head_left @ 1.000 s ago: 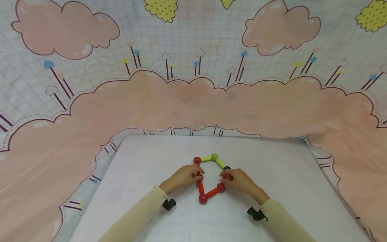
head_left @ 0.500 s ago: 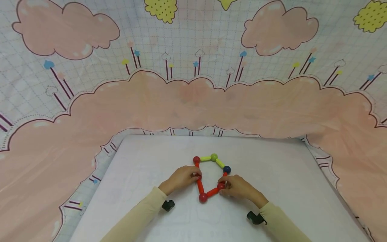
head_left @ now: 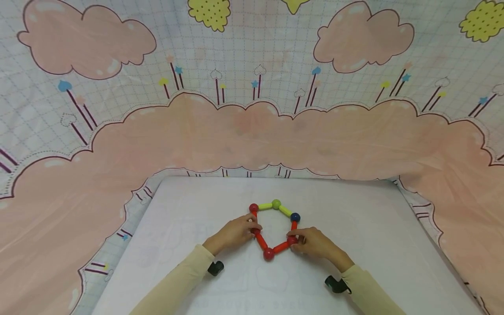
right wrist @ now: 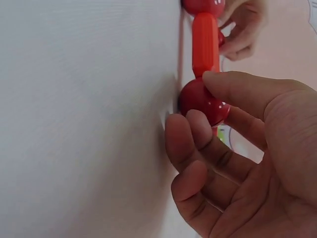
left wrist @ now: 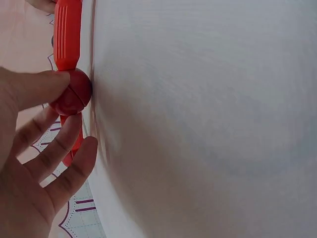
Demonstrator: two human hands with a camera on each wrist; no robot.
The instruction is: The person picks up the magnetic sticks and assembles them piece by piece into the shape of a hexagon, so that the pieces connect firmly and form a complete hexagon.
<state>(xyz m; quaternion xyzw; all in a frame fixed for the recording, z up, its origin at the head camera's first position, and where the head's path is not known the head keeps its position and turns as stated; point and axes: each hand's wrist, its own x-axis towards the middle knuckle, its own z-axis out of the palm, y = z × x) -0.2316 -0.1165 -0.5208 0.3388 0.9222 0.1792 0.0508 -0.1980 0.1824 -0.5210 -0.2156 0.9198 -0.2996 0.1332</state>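
A closed ring of balls and rods lies on the white tabletop [head_left: 378,227]. Its corners include a green ball [head_left: 276,204], a dark blue ball [head_left: 295,217] and a red bottom ball [head_left: 268,254]. Two rods are yellow-green; the others are red. My left hand [head_left: 232,235] pinches the left red ball [left wrist: 74,94] between thumb and fingers, mostly covering it in the head view. At the lower right corner, my right hand [head_left: 318,246] pinches another red ball [right wrist: 200,101]. A red rod [right wrist: 205,42] joins that ball to the bottom one.
Behind the table hangs a patterned cloth [head_left: 252,140] with pink clouds. A black wrist camera [head_left: 215,268] sits under the left forearm, and a second black camera [head_left: 337,285] under the right. Both sleeves are pale yellow.
My right hand has come down from the red rod below the blue ball to the lower right ball. The left hand has shifted slightly left, the bottom ball slightly right; the ring looks wider.
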